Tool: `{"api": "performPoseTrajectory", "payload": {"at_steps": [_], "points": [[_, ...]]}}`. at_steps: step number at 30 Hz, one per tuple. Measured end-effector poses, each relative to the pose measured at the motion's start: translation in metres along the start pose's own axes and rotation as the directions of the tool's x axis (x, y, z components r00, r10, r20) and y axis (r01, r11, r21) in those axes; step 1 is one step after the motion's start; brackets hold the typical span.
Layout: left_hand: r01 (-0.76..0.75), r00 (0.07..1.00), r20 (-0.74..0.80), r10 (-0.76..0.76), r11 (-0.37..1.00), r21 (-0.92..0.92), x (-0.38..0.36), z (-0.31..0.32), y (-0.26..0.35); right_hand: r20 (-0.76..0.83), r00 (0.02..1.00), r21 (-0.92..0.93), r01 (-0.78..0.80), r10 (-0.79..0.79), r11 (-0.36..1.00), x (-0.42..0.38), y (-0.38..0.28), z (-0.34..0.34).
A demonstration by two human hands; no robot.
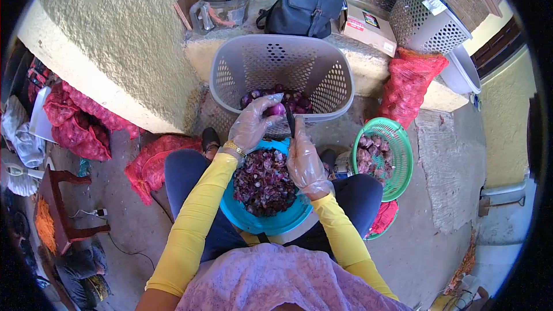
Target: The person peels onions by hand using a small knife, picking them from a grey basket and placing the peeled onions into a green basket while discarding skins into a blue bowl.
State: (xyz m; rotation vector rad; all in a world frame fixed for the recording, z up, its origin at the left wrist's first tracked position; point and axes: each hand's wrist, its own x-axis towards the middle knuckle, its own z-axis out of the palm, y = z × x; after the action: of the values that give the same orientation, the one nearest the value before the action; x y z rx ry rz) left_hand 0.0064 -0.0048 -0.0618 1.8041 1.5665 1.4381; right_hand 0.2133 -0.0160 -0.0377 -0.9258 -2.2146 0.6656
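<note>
Pinching the onion (pixel 277 109) — left fingers (pixel 266 103) wrap it, knife (pixel 291 122) beside.

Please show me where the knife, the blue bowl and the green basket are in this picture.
knife (pixel 290 122), head view, on the dark blade.
blue bowl (pixel 271 222), head view, on its near rim.
green basket (pixel 403 158), head view, on its right wall.

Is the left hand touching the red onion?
Touching. The head view shows the gloved left hand with its fingers wrapped around the red onion.
</note>
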Motion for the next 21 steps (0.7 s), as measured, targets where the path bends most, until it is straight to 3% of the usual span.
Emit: {"api": "performPoseTrajectory", "payload": {"at_steps": [1,3,7,10,13,15,19,21], "points": [[0.001,1.000,0.000,-0.001,1.000,0.000,0.000,0.000,0.001,-0.026,0.998,-0.020,0.064,-0.065,0.998,0.004,-0.008,-0.004],[0.033,0.999,0.010,-0.032,0.999,-0.022,0.000,-0.001,0.002,0.157,0.942,0.004,-0.301,0.296,0.954,0.010,-0.028,-0.013],[0.074,0.997,0.004,-0.073,0.995,-0.067,0.001,0.000,-0.001,0.183,0.939,-0.137,-0.268,0.291,0.954,0.017,-0.021,0.001],[0.098,0.995,-0.012,-0.099,0.994,-0.050,0.001,-0.002,0.003,0.217,0.967,-0.390,-0.040,0.134,0.920,0.017,0.000,0.023],[0.114,0.993,0.026,-0.112,0.988,-0.101,0.000,0.000,-0.006,0.237,0.964,-0.392,-0.015,0.117,0.920,0.022,-0.014,0.014],[0.134,0.991,0.054,-0.125,0.968,-0.211,0.001,0.001,-0.007,0.258,0.932,-0.363,-0.150,0.254,0.920,0.026,-0.037,-0.006],[0.149,0.988,0.069,-0.138,0.969,-0.198,0.005,-0.002,0.003,0.304,0.897,-0.382,-0.194,0.320,0.904,0.036,-0.041,-0.008],[0.235,0.972,0.090,-0.219,0.940,-0.248,0.005,-0.005,0.009,0.330,0.844,-0.399,-0.281,0.423,0.873,0.042,-0.050,-0.009]]}}
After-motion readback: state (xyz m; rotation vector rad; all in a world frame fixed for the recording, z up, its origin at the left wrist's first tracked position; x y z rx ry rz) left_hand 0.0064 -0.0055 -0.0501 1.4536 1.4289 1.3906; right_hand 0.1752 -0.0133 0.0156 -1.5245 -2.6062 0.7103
